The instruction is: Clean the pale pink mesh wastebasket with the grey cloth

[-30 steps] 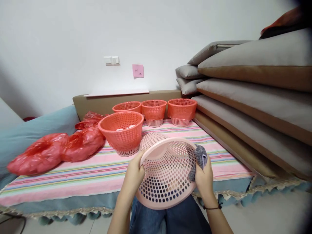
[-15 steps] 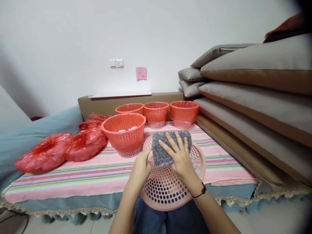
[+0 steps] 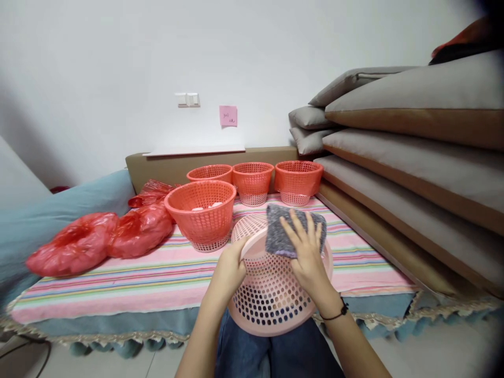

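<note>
A pale pink perforated basket [image 3: 271,294] lies tilted over the knees, its open mouth partly facing down. My left hand [image 3: 230,268] grips its edge on the left side, fingers wrapped behind it and out of sight. Pressed flat on a grey cloth [image 3: 277,228] is my right hand [image 3: 307,247], fingers spread over it; a black cord circles that wrist. The cloth covers the upper right part of the basket. Behind, a red basket [image 3: 200,215] with some white pieces inside stands on the striped cloth [image 3: 149,289].
Three more red baskets [image 3: 252,178] stand in a row at the back. Red plastic bags [image 3: 74,244] lie on the left. Grey and brown cushions [image 3: 409,121] are stacked on the right. A pink note [image 3: 228,116] is on the wall beside a switch [image 3: 187,100].
My right hand and the grey cloth under it have moved right and slightly up across the basket. My left hand keeps its hold in nearly the same spot.
</note>
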`<state>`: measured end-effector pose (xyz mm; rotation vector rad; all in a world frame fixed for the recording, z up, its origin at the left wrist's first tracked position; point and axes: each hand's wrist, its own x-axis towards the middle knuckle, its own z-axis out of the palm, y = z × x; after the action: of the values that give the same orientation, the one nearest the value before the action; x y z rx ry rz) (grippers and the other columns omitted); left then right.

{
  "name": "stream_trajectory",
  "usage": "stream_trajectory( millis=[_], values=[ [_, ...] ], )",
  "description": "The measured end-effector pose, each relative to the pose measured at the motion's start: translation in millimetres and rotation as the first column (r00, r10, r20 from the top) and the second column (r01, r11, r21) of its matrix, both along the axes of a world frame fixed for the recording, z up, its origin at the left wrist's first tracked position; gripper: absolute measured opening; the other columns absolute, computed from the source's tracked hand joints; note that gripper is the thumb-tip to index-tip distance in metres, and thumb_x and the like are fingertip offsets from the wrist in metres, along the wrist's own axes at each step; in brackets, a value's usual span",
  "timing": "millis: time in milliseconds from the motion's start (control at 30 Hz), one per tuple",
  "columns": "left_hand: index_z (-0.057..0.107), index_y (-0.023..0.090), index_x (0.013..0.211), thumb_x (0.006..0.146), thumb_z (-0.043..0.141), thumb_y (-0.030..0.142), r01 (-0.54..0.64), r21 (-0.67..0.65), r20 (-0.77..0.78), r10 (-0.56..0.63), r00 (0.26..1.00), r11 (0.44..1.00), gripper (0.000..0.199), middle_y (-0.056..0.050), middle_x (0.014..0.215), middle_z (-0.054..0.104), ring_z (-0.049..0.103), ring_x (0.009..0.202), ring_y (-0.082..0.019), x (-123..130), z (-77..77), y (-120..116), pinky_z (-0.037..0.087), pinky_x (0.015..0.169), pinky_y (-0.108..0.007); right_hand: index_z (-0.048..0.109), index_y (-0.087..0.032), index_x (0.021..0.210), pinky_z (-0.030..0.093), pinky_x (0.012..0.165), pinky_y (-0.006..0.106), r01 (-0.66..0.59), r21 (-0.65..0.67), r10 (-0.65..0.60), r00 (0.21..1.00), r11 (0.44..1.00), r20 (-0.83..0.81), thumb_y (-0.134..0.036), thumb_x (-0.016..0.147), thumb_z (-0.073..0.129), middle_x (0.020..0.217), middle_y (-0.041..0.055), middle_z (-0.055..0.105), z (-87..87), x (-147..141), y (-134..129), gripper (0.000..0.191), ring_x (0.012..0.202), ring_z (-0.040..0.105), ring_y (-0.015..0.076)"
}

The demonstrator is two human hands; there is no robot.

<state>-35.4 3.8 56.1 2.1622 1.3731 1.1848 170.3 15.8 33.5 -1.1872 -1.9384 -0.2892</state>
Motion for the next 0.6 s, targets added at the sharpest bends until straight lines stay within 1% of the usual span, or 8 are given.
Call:
stream_trajectory(
  millis=[100,167,233,333,400,467,533,600],
  values=[
    [0.060,0.015,0.131,0.060,0.037,-0.005,0.031,0.019,0.036,-0.031,0.999,0.999,0.077,-0.009,0.133,0.064,0.058,0.124,-0.022,3,3.2,0,0.039,0.110,-0.038,0.028,-0.039,0.151,0.008,0.116,0.069,-0.087,0.025,0.083,0.987,0.996,0.137,0.001,0.067,0.041,0.163,-0.0088,0.015,18.4,-21,-5,0.093,0.150,0.002,0.0320],
    [0.060,0.016,0.131,0.060,0.037,-0.004,0.039,0.015,0.044,-0.039,0.998,0.999,0.077,-0.008,0.133,0.064,0.058,0.125,-0.021,2,3.2,-1,0.038,0.111,-0.037,0.029,-0.037,0.151,0.009,0.117,0.067,-0.065,0.020,0.061,0.990,0.998,0.130,0.001,0.067,0.042,0.163,-0.0077,0.014,21.0,-24,-5,0.093,0.150,0.005,0.0313],
    [0.061,0.015,0.130,0.059,0.037,-0.004,0.022,0.006,0.036,-0.022,0.999,1.000,0.077,-0.007,0.132,0.065,0.058,0.124,-0.021,-2,0.6,-2,0.039,0.110,-0.037,0.028,-0.036,0.152,0.011,0.116,0.067,0.008,0.008,-0.009,0.998,1.000,0.058,0.000,0.067,0.043,0.164,-0.0053,0.013,14.4,-16,-3,0.093,0.150,0.008,0.0320],
    [0.062,0.013,0.126,0.058,0.037,-0.003,-0.018,0.001,0.028,0.018,0.999,1.000,0.075,-0.009,0.128,0.067,0.060,0.121,-0.022,-11,-6.0,-3,0.041,0.108,-0.037,0.025,-0.032,0.153,0.019,0.115,0.066,0.128,-0.020,-0.129,0.985,0.992,-0.118,-0.003,0.069,0.043,0.163,-0.0001,0.016,-10.5,13,4,0.091,0.148,0.017,0.0322],
    [0.063,0.013,0.125,0.058,0.036,-0.002,-0.030,0.003,0.032,0.030,0.999,1.000,0.074,-0.009,0.126,0.068,0.061,0.119,-0.022,-15,-10.1,-4,0.042,0.107,-0.037,0.023,-0.029,0.154,0.027,0.115,0.060,0.151,-0.063,-0.163,0.954,0.986,-0.254,-0.005,0.071,0.041,0.161,0.0040,0.022,-30.7,33,8,0.088,0.146,0.025,0.0294],
    [0.062,0.013,0.126,0.058,0.036,-0.003,-0.031,0.007,0.029,0.030,0.999,1.000,0.074,-0.009,0.126,0.068,0.060,0.119,-0.022,-15,-12.0,-5,0.042,0.106,-0.037,0.023,-0.026,0.154,0.032,0.115,0.055,0.135,-0.109,-0.167,0.910,0.985,-0.379,-0.006,0.073,0.039,0.157,0.0073,0.031,-44.9,46,9,0.085,0.144,0.031,0.0262],
    [0.062,0.013,0.126,0.059,0.036,-0.003,-0.032,0.002,0.018,0.032,0.999,0.999,0.074,-0.010,0.125,0.068,0.061,0.119,-0.022,-12,-11.3,-5,0.043,0.105,-0.037,0.025,-0.024,0.153,0.033,0.114,0.053,0.127,-0.112,-0.164,0.878,0.986,-0.451,-0.007,0.075,0.037,0.153,0.0083,0.039,-46.6,48,8,0.081,0.141,0.036,0.0253],
    [0.062,0.012,0.126,0.059,0.036,-0.004,-0.042,-0.007,0.006,0.042,0.999,0.999,0.074,-0.011,0.125,0.068,0.061,0.119,-0.022,-7,-8.6,-4,0.043,0.105,-0.038,0.028,-0.026,0.153,0.031,0.114,0.057,0.135,-0.072,-0.153,0.894,0.988,-0.421,-0.007,0.075,0.037,0.151,0.0076,0.040,-33.8,39,6,0.081,0.139,0.037,0.0271]
  ],
)
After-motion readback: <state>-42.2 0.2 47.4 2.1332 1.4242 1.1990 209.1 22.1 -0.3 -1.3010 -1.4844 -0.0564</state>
